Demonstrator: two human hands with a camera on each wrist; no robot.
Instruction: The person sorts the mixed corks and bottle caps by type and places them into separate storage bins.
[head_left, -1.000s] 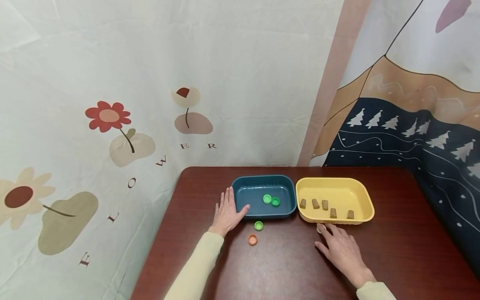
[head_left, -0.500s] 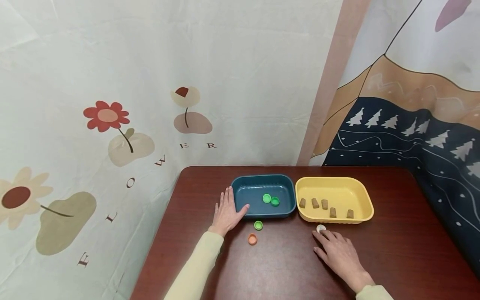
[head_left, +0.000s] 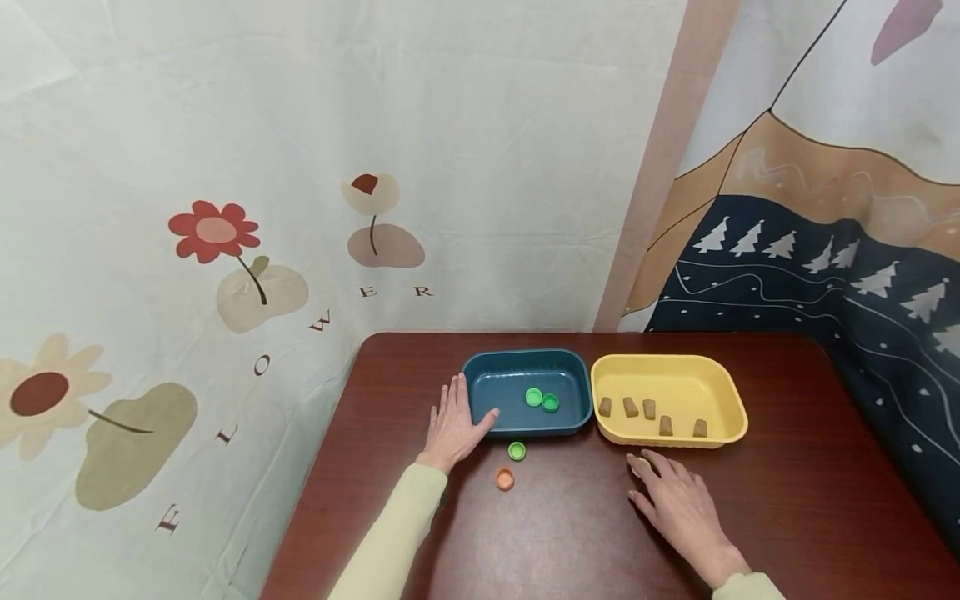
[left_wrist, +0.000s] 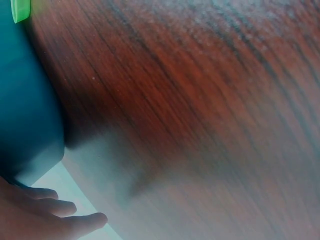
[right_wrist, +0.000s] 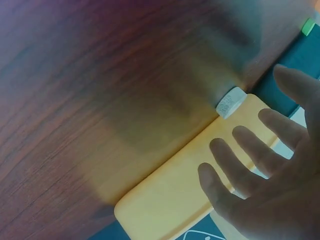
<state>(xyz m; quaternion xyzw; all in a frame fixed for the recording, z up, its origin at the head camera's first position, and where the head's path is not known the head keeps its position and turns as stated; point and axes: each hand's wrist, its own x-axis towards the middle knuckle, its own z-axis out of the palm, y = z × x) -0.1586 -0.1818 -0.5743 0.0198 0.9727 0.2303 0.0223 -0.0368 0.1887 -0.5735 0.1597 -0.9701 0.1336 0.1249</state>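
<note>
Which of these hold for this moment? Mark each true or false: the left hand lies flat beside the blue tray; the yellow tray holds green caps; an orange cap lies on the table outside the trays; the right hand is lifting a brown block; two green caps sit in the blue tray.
1. The left hand lies flat against the blue tray. True.
2. The yellow tray holds green caps. False: it holds five brown blocks.
3. An orange cap lies on the table outside the trays. True.
4. The right hand is lifting a brown block. False: it rests open on the table by a white cap.
5. Two green caps sit in the blue tray. True.
</note>
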